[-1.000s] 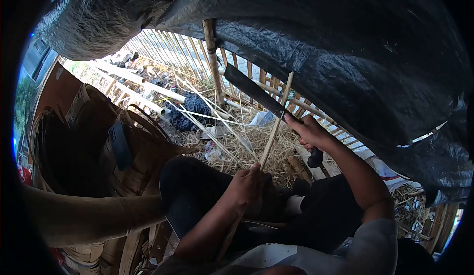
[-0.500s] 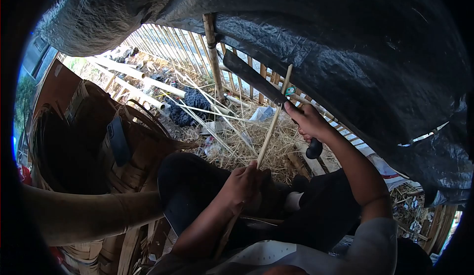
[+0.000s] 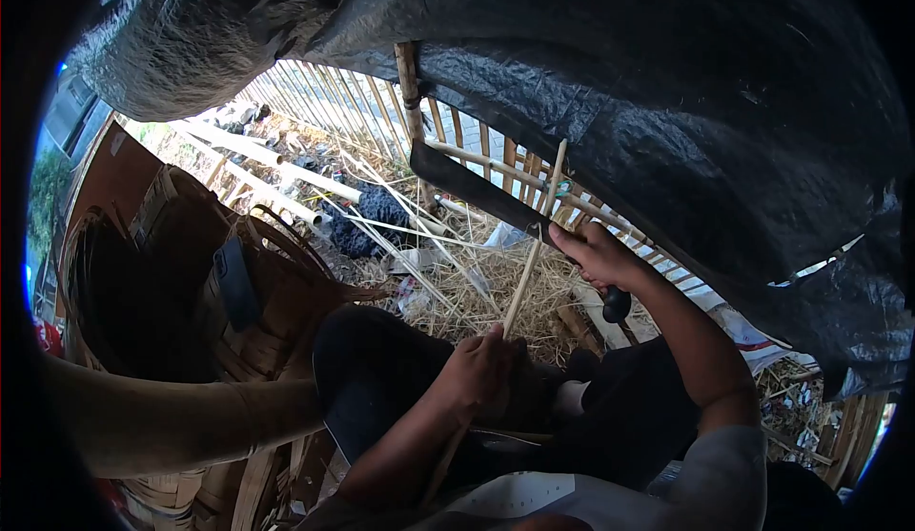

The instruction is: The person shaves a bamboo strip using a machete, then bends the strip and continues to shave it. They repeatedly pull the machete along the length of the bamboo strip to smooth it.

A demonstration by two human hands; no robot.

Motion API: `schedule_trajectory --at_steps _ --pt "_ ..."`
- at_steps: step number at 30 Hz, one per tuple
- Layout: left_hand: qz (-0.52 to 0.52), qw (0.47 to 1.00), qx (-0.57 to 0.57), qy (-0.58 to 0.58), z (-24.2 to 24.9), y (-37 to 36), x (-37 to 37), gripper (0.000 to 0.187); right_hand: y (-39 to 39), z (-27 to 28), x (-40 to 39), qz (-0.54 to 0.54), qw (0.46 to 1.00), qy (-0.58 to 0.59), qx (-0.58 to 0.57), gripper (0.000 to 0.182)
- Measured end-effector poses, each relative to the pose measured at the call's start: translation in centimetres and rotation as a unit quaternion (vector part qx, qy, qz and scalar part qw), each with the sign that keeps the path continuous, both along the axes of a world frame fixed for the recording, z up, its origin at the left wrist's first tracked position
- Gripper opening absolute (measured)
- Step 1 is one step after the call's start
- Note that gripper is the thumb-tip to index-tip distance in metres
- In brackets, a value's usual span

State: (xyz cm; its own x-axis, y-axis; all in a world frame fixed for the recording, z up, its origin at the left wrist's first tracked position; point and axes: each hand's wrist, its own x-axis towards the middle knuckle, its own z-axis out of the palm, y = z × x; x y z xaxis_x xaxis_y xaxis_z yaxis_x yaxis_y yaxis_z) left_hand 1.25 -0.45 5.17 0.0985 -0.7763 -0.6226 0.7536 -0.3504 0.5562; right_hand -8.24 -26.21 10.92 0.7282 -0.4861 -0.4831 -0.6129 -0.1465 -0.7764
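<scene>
In the head view, my left hand [image 3: 481, 371] has its grip closed around the lower end of a thin bamboo strip [image 3: 527, 256], which rises toward one o'clock over my dark-trousered knees. My right hand [image 3: 596, 255] grips the black handle of a long dark knife [image 3: 481, 191], its blade running toward ten o'clock and crossing the strip just beside my thumb. Woven baskets [image 3: 191, 274] sit at nine o'clock, straw [image 3: 477, 293] lies beyond my knees, and a black tarp [image 3: 667, 83] hangs at twelve o'clock.
</scene>
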Motion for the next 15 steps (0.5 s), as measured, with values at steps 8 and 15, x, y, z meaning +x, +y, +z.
schedule_trajectory --at_steps 8,15 --pt "0.033 0.999 0.003 -0.010 0.4 -1.1 -1.3 0.041 -4.9 -0.5 0.1 -0.105 0.994 0.028 -0.007 0.063" --pt "0.028 0.998 -0.015 -0.047 -0.4 -1.2 -0.6 0.040 -2.3 -0.8 -0.1 -0.064 0.994 0.054 0.067 0.064"
